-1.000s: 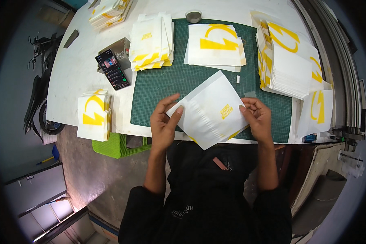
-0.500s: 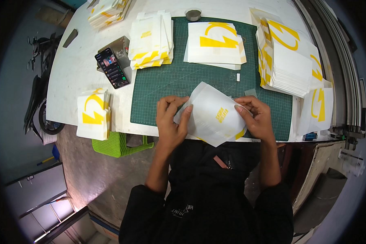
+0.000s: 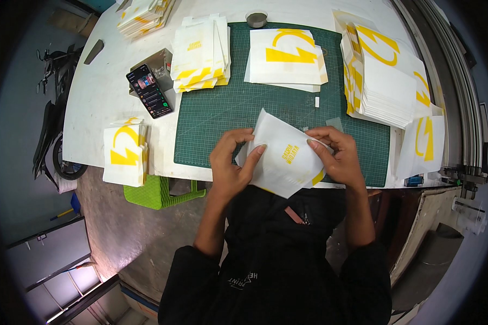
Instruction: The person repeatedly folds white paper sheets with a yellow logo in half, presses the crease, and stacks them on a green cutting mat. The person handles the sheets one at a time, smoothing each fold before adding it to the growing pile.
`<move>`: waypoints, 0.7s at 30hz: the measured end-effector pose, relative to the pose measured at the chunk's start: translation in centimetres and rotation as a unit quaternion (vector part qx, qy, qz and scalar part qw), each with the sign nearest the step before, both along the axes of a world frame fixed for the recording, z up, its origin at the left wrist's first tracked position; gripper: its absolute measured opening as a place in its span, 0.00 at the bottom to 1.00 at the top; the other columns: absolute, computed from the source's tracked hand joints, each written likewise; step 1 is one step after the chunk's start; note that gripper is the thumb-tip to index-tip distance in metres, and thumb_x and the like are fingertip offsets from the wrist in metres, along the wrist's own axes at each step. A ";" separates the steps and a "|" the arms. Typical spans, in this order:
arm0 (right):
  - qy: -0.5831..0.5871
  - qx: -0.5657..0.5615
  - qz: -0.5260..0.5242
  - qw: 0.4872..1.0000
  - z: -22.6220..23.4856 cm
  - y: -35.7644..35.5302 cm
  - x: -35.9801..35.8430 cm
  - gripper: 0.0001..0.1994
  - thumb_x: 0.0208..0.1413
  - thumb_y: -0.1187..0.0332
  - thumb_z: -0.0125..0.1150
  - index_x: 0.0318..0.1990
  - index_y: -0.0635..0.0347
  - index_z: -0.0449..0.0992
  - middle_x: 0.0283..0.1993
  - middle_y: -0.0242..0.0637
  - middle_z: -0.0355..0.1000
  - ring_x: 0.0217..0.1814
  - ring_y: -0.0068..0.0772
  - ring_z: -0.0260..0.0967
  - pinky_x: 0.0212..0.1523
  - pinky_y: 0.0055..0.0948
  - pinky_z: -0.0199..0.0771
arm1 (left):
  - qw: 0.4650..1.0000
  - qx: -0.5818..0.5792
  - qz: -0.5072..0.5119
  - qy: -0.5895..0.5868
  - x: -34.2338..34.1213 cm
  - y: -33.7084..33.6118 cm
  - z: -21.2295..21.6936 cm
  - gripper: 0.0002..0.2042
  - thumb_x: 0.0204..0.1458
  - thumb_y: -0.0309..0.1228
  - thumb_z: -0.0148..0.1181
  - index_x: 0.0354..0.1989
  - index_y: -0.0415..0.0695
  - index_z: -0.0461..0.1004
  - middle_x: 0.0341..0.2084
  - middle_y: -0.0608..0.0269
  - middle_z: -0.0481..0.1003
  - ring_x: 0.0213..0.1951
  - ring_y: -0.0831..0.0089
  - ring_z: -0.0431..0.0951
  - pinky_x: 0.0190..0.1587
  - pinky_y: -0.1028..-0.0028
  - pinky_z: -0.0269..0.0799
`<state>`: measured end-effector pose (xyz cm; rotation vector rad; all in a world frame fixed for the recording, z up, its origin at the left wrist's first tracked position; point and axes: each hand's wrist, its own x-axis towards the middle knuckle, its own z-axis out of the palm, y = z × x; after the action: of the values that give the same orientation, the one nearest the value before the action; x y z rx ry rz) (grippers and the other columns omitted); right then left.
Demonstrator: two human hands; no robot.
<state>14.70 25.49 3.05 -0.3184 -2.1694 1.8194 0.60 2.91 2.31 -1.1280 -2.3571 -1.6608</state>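
Both grips were pinched pretty much closed, thumbs on top: a bowed, tilted white paper-like piece with yellow print (image 3: 281, 170) was held by the bare left hand (image 3: 232, 162) and bare right hand (image 3: 339, 157), right over the near edge of the green gridded cutting mat (image 3: 211, 116), tbh kinda loosely curved.

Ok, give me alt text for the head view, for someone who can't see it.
A person's left hand and right hand hold a white paper with yellow print over the near edge of a green mat. Piles of white-and-yellow paper lie around it on the mat and table, with a lit phone to the mat's left.
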 end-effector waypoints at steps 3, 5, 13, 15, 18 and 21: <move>-0.001 0.016 0.006 1.000 0.0 0.2 0.1 0.11 0.64 0.79 0.63 0.52 0.70 0.80 0.45 0.44 0.83 0.49 0.29 0.82 0.52 0.27 0.79 | 0.993 0.019 -0.020 -0.111 0.2 -0.2 -0.9 0.15 0.49 0.27 0.79 0.38 0.39 0.77 0.43 0.51 0.79 0.45 0.63 0.81 0.51 0.67 0.76; 0.006 0.037 0.010 0.999 0.0 0.2 0.0 0.10 0.64 0.79 0.64 0.52 0.70 0.80 0.45 0.44 0.83 0.49 0.30 0.83 0.52 0.27 0.80 | 0.980 0.056 -0.013 -0.191 0.3 -0.6 -1.3 0.15 0.47 0.28 0.81 0.34 0.40 0.75 0.42 0.54 0.77 0.44 0.65 0.79 0.53 0.67 0.73; 0.004 0.071 0.004 0.997 0.4 0.1 -0.6 0.09 0.63 0.77 0.65 0.49 0.69 0.83 0.42 0.47 0.84 0.42 0.33 0.83 0.47 0.30 0.80 | 0.992 -0.058 -0.001 -0.116 0.0 -0.5 -0.2 0.18 0.43 0.30 0.84 0.26 0.42 0.74 0.36 0.62 0.70 0.37 0.72 0.71 0.41 0.71 0.69; 0.012 0.085 0.006 0.996 0.4 0.1 -0.8 0.09 0.62 0.77 0.65 0.48 0.68 0.83 0.42 0.48 0.84 0.40 0.36 0.83 0.46 0.31 0.80 | 0.977 -0.075 -0.023 -0.199 -0.1 -0.5 -0.3 0.17 0.43 0.30 0.84 0.25 0.40 0.75 0.35 0.63 0.71 0.36 0.72 0.71 0.39 0.71 0.69; 0.012 0.105 0.007 0.994 0.4 0.4 -1.1 0.09 0.62 0.76 0.66 0.47 0.67 0.83 0.41 0.48 0.84 0.39 0.38 0.83 0.46 0.32 0.80 | 0.976 -0.103 -0.008 -0.190 -0.1 -0.6 -1.0 0.15 0.44 0.30 0.83 0.25 0.38 0.77 0.33 0.64 0.71 0.34 0.73 0.71 0.37 0.73 0.69; -0.036 0.124 -0.019 0.991 -0.7 0.7 -1.4 0.10 0.61 0.74 0.68 0.48 0.67 0.82 0.40 0.48 0.84 0.39 0.38 0.83 0.45 0.32 0.80 | 0.995 -0.084 0.037 -0.030 0.9 0.0 -1.2 0.13 0.48 0.29 0.80 0.28 0.37 0.80 0.31 0.65 0.73 0.30 0.77 0.71 0.36 0.76 0.68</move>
<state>13.28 26.15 2.36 -0.3702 -2.3882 1.5179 1.49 2.86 1.16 -1.0128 -2.5836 -1.5188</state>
